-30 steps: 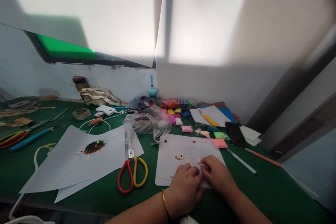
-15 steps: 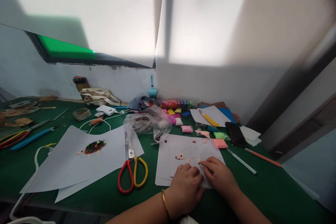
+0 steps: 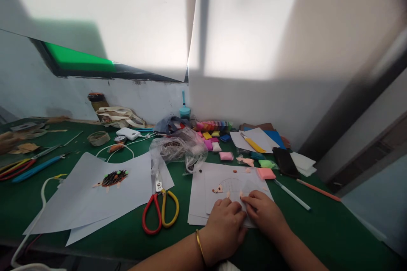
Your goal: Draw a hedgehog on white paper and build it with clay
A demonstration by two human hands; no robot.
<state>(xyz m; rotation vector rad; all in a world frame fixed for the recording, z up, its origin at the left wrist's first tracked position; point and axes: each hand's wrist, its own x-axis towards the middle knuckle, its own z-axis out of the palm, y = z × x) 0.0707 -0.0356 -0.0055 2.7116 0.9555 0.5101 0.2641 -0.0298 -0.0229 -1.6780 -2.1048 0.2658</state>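
Observation:
My left hand (image 3: 225, 229), with a gold bracelet (image 3: 200, 244), rests on the lower edge of the white paper (image 3: 197, 209). Its fingers are curled in, and whatever lies under them is hidden. My right hand (image 3: 269, 215) has its fingertips drawn together at a small pale clay leg (image 3: 241, 194) of a hedgehog drawing (image 3: 231, 185). A peach clay face (image 3: 218, 189) with dark eye and nose, and another clay leg (image 3: 228, 194), sit on that outline. Small bits of brown clay (image 3: 235, 171) and pale clay (image 3: 247, 170) lie above it.
Red-and-yellow-handled scissors (image 3: 161, 207) lie to the left, beside a paper with a finished-looking spiky hedgehog (image 3: 115, 178). Behind are a plastic bag (image 3: 178, 146), clay packets (image 3: 226, 156) and a yellow cutter (image 3: 254, 143). A white pen (image 3: 292, 194) and an orange pencil (image 3: 319, 190) lie right.
My right fingertips have shifted slightly and sit closer over the foot of the clay leg. My left hand has stayed in place.

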